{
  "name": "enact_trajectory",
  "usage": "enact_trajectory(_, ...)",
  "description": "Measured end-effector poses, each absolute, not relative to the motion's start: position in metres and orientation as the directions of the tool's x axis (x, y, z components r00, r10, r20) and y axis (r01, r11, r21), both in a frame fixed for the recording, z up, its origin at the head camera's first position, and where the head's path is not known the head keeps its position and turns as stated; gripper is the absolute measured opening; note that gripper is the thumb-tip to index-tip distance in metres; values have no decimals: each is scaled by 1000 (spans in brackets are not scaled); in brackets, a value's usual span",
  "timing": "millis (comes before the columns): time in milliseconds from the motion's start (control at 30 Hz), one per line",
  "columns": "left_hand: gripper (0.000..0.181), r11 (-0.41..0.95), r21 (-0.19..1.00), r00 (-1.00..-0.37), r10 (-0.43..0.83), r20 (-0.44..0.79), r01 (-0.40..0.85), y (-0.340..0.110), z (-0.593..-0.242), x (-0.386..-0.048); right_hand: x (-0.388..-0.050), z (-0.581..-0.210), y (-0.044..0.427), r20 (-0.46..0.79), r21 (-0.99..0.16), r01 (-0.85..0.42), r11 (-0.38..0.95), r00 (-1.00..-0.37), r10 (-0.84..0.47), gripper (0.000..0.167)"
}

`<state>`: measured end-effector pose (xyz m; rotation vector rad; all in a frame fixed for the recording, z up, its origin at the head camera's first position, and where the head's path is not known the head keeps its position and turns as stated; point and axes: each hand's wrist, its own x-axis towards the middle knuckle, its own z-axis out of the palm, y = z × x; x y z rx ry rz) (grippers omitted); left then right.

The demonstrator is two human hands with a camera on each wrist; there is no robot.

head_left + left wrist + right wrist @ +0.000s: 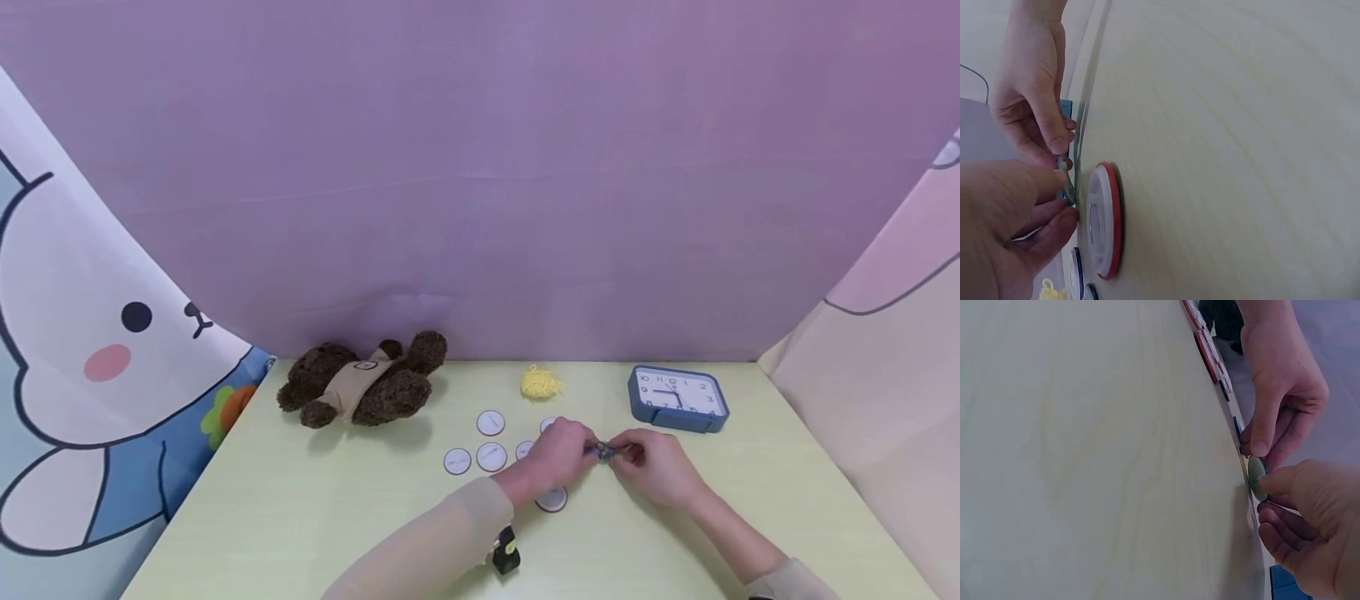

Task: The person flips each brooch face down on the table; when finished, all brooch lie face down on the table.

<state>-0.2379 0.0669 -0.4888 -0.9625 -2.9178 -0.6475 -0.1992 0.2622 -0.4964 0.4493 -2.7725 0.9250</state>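
Observation:
Both hands meet at the right of the middle of the table, pinching one small badge [602,451] between them. My left hand [561,454] has thumb and fingers on its left edge, and my right hand [658,467] grips the opposite edge. In the right wrist view the badge [1257,478] is a greenish disc seen nearly edge-on, partly covered by fingertips. Beside and under the left forearm lie several round badges [492,457], pale backs up. A red-rimmed badge [1104,220] with a pin on its back shows close up in the left wrist view.
A brown teddy bear [360,387] lies at the back left. Yellow yarn [540,382] sits at the back middle, and a blue-framed clock [678,398] lies behind the right hand. A small black item [506,552] shows by the left sleeve. A purple curtain [480,208] hangs behind the table.

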Motion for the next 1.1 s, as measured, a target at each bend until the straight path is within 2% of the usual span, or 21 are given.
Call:
enact_trajectory(133,12,713,361,-798,556,231,601,63,-489,-239,-201,-496,261,277,-557,-307,772,-945,-175,2)
enact_trajectory(333,10,664,373,-761,538,362,648,59,-481,-239,-202,-488,259,293,-591,-299,749,-945,-146,3)
enact_trajectory(633,14,624,411,-747,549,375,665,53,-471,-235,-201,-475,257,301,-608,-306,733,-943,-144,6)
enact_trajectory(800,29,591,441,-735,586,340,675,47,-469,-233,-201,-470,256,273,-644,-295,706,-951,-148,6)
enact_trajectory(900,37,580,418,-713,610,345,699,44,-468,-232,-201,-469,257,256,-672,-283,684,-956,-144,5)
enact_trajectory(1100,38,594,362,-695,627,351,718,41,-461,-228,-201,-470,257,272,-688,-305,658,-950,-155,8)
